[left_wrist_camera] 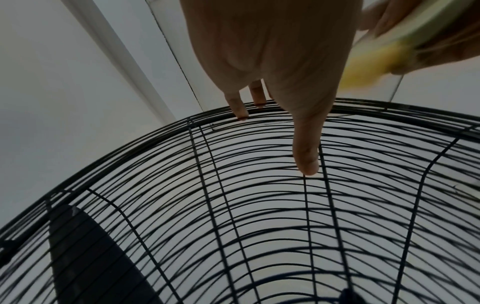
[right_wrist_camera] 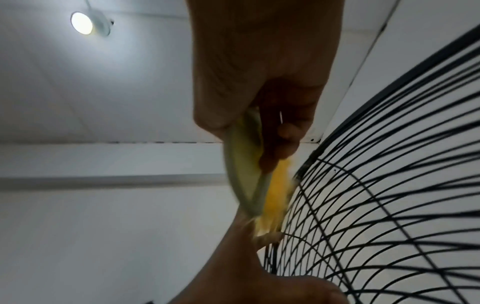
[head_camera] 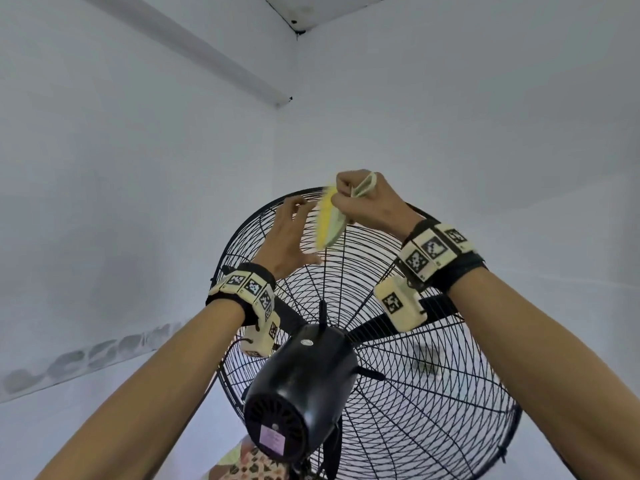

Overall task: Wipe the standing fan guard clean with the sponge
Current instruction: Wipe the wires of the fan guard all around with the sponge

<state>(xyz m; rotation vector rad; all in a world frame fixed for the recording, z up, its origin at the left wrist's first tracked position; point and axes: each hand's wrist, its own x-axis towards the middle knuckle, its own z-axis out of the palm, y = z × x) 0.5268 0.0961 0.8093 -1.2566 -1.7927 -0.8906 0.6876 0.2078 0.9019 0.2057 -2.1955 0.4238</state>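
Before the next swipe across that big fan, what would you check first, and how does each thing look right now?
1. Sponge held firmly by the right hand: ok.
2. Yellow side turned toward the fan guard: ok.
3. Sponge pressing on the wires: cannot tell, blurred.
4. Left hand steadying the guard's top rim, fingers on it: ok.
5. Left fingers out of the sponge's path: not ok, they sit right beside it.
6. Blades standing still: cannot tell.

- I can read no words or numbers anywhere.
- The pale label [head_camera: 270, 439] on the fan motor housing [head_camera: 304, 386] is too blurred to read.
- The wrist bands [head_camera: 433, 251] carry only black-and-white coded squares, not text.
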